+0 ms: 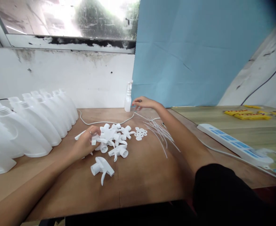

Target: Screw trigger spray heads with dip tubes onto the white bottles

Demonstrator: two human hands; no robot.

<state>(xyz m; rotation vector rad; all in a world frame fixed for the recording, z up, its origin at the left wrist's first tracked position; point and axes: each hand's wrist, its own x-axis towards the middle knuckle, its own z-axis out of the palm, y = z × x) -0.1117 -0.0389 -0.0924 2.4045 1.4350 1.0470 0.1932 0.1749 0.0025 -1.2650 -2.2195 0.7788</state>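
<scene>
Bare tabletop (147, 175) nearest; left fingers (93, 133) pinching a trigger head (100, 138), right hand (144, 103) spread beside assembled bottle (128, 97).

White spray heads (112, 139), blue backdrop (194, 50)

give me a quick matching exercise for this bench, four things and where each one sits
Things:
1. bottles
2. spray heads
3. power strip
4. yellow parts

Places:
A. far right, at the back
B. row along the left edge
C. heap in the middle, by the left hand
D. right side, lying slantwise

Pairs: 1-B, 2-C, 3-D, 4-A
</scene>
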